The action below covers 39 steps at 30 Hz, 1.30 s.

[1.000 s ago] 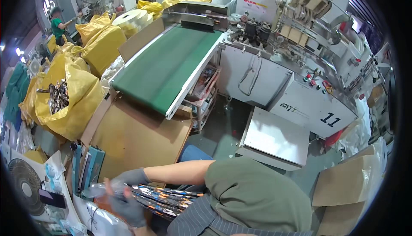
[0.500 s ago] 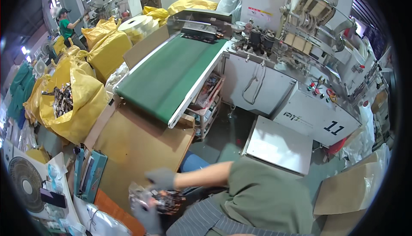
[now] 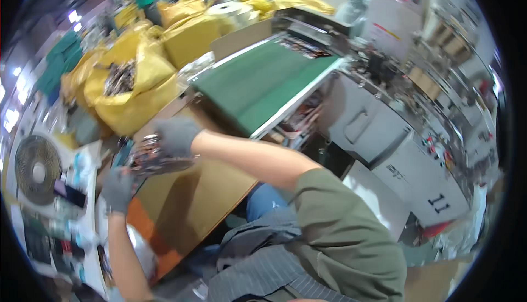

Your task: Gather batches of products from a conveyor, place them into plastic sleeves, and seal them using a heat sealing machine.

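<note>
A bundle of shiny, dark-printed plastic packets (image 3: 156, 159) is raised above the left side of the brown tabletop (image 3: 211, 184). My right hand (image 3: 178, 136), in a grey glove, is closed on the bundle's far upper side. Closer to me, my left hand (image 3: 118, 189), gloved alike, grips the lower left end. Motion blurs the fingers and the packets' print. Behind the bundle, a teal metal device (image 3: 122, 152) is mostly hidden by it and my hands.
A green conveyor belt (image 3: 258, 82) slopes down to the table, with dark packets (image 3: 307, 46) at its far end. A yellow sack (image 3: 129, 112) of packets stands left. A fan (image 3: 38, 162) and a phone (image 3: 69, 193) are nearby. White machine cabinets (image 3: 357, 121) stand right.
Both hands have lifted the bundle from the table's near edge toward its far left side. My view has swung left, and a row of packets now shows at the belt's far end.
</note>
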{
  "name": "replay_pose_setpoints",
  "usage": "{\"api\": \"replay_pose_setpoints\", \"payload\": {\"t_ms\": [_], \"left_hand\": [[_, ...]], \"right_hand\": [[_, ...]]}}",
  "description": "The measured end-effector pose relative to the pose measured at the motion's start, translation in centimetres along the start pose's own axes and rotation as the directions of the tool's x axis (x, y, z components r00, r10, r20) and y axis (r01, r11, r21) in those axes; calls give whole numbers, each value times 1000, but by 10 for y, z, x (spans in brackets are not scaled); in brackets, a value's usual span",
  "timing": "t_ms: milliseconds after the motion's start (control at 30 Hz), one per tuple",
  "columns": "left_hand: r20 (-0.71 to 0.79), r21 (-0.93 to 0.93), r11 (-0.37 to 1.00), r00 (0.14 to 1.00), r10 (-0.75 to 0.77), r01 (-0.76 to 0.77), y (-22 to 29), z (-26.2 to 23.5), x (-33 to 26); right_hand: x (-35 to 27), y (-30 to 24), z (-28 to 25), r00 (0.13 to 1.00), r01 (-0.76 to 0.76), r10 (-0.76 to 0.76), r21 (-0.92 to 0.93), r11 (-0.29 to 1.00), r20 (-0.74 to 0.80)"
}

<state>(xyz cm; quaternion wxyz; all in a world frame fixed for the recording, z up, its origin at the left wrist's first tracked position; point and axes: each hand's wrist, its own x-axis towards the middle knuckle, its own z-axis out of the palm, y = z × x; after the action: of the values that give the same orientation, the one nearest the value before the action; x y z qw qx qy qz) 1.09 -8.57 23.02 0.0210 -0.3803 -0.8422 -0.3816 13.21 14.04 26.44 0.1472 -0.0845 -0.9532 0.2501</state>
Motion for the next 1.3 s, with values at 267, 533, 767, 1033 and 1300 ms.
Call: {"api": "replay_pose_setpoints", "payload": {"t_ms": [267,533,767,1033,1300], "left_hand": [[101,-217,949,972,-210,227,21,-4,-4],[176,-526,788,947,-268,321,104,-36,-18],[-211,-492,860,977,35,-137,61,-42,-34],[128,-723,538,849,-512,433,-82,86,-64],[115,-804,412,792,-600,429,-163,60,-24]], "right_hand": [[-8,81,-23,990,-63,66,28,998,-125],[-39,-34,33,721,605,-542,11,796,-431],[-1,-48,20,906,412,-409,454,790,-111],[129,20,147,927,272,-259,10,962,-272],[203,-87,142,970,231,-222,84,969,-104]]}}
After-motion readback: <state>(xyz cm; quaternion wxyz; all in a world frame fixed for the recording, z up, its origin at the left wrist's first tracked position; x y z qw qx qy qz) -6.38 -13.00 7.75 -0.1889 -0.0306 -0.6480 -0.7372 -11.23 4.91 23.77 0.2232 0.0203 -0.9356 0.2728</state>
